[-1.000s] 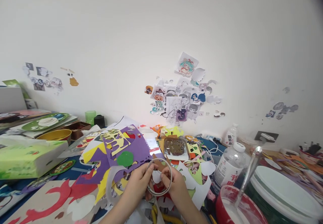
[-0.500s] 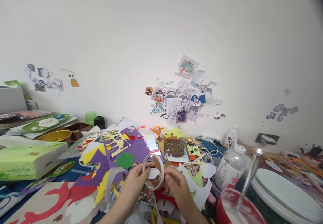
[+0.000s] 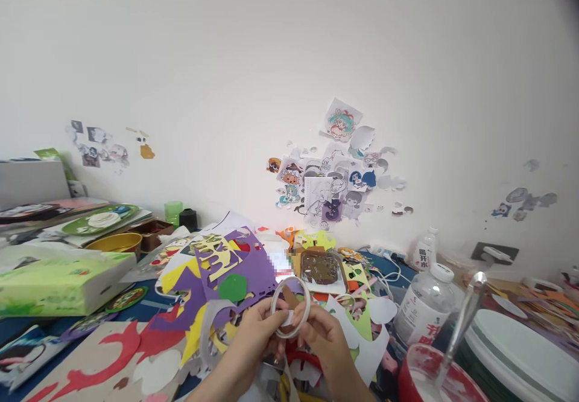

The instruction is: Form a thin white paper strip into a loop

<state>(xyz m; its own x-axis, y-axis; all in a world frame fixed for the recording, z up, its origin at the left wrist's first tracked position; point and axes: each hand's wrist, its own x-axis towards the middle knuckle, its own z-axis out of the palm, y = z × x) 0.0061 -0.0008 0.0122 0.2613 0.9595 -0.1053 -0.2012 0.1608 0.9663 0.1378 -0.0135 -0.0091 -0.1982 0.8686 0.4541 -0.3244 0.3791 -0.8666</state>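
Note:
A thin white tape roll (image 3: 304, 294) stands upright on edge between my two hands, just above the paper clutter. My left hand (image 3: 256, 338) pinches its lower left rim, thumb and fingers at the ring's bottom. My right hand (image 3: 324, 343) grips the lower right rim and touches a small white piece (image 3: 288, 317) inside the ring. Under the hands lie purple (image 3: 253, 266), yellow and green (image 3: 232, 287) paper cut-outs. Red scissor handles (image 3: 302, 360) show below the hands.
A green tissue pack (image 3: 58, 278) lies at the left, a gold bowl (image 3: 113, 242) behind it. At the right stand a clear water bottle (image 3: 425, 305), a red cup with a metal spoon (image 3: 461, 329) and a white lid (image 3: 515, 347). Stickers (image 3: 335, 178) cover the wall.
The tape ring has turned more edge-on and looks narrower than a second ago. Both hands shifted slightly right and the view panned, so the table clutter slid a little.

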